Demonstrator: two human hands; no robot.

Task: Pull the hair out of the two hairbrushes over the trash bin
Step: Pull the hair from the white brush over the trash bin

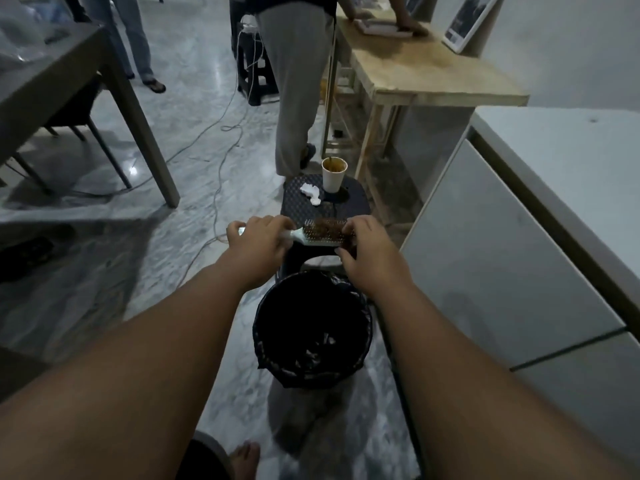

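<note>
Round black lined trash bin [304,306] just below my hands; left hand [258,242] grips the handle of the white plastic hairbrush [311,234], right hand [367,251] curls round its hair-matted head.

Dim light lies on a glossy, marbled grey floor [194,174] crossed by cables [221,161]. A grey table [52,88] stands left, a wooden table [433,74] ahead by the white wall [571,46], a white cabinet [502,254] right, and a dark stool [299,209] in the middle.
</note>
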